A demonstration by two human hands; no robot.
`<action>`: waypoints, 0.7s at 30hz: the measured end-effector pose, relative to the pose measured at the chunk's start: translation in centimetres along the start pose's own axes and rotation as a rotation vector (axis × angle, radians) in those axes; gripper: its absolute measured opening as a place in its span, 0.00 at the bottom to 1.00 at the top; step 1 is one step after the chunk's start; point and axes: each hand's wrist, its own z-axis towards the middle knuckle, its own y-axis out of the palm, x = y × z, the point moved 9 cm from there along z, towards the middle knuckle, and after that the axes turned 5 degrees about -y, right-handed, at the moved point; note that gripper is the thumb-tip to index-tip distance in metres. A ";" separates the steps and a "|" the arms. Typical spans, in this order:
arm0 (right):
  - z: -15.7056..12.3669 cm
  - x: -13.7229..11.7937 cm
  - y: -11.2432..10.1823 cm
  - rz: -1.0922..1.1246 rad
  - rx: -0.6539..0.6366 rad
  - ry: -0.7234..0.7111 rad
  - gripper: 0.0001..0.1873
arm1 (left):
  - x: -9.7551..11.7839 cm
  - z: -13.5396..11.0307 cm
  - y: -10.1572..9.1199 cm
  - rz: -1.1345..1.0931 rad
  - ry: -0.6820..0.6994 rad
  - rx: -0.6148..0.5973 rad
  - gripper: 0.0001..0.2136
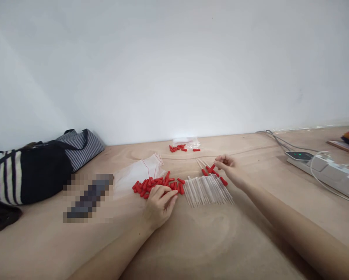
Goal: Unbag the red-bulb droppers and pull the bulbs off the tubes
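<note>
My left hand [161, 204] rests at the near edge of a heap of red rubber bulbs [145, 186], its fingers curled together at a bulb by the fingertips. Right of the heap lies a row of clear thin tubes [207, 190], side by side. My right hand [228, 165] is above the far end of the row, thumb and fingers pinching the red bulb of a dropper [211, 168]. Beneath and around it lie a few more red-capped droppers [223, 181]; which pale tube belongs to which bulb is hard to tell.
Clear zip bags [146, 169] lie behind the heap. Near the wall are more red bulbs [177, 148] and a small clear bag [186, 142]. A black bag [46, 173] and a pixelated patch [88, 198] are at left; a power strip [332, 171] with cables is at right.
</note>
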 end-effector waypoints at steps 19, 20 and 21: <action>-10.2 -7.9 5.1 -0.657 -0.068 -0.918 0.09 | 3.5 1.0 1.8 -0.022 0.054 -0.019 0.07; -10.7 -8.0 5.6 -0.727 -0.062 -0.976 0.11 | 3.6 1.0 1.9 -0.016 0.065 -0.024 0.07; -11.2 -8.1 6.1 -0.775 -0.059 -1.022 0.13 | 3.7 0.9 2.0 -0.007 0.074 -0.029 0.07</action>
